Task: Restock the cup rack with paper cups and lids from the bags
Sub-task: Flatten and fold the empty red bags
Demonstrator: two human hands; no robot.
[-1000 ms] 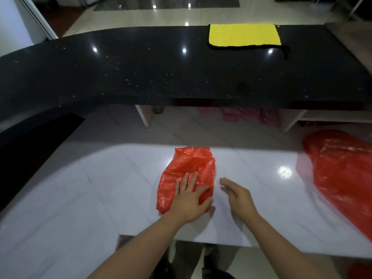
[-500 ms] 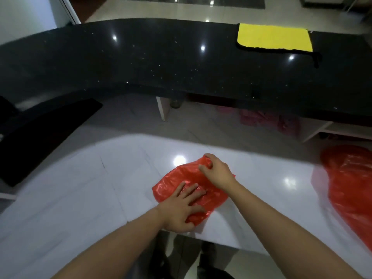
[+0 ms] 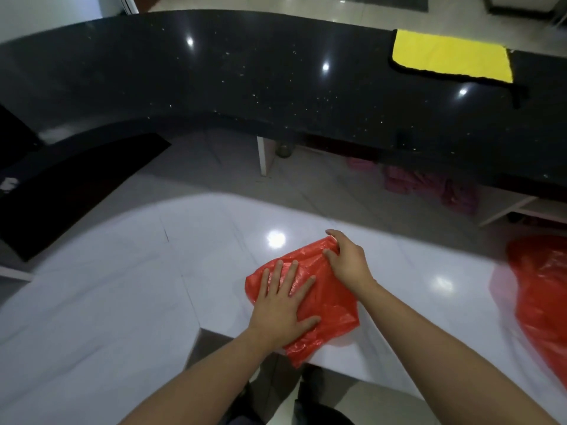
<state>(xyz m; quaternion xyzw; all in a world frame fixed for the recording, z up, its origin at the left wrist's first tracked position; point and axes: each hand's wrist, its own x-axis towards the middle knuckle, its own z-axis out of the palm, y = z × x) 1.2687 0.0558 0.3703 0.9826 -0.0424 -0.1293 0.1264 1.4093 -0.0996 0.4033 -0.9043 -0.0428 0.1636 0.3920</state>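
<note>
Now the right hand (image 3: 348, 262) has moved onto the bag (image 3: 329, 305) at the table's (image 3: 129, 289) near edge, pinching its far end; the left hand (image 3: 283, 305) presses flat. Folding seems underway.

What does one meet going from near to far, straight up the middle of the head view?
Left hand pressed flat on the small red plastic bag → right hand gripping the bag's far end → white marble counter → black speckled countertop.

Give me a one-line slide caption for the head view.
Left hand presses a flattened red bag on the white counter while the right hand grips its far edge.
</note>
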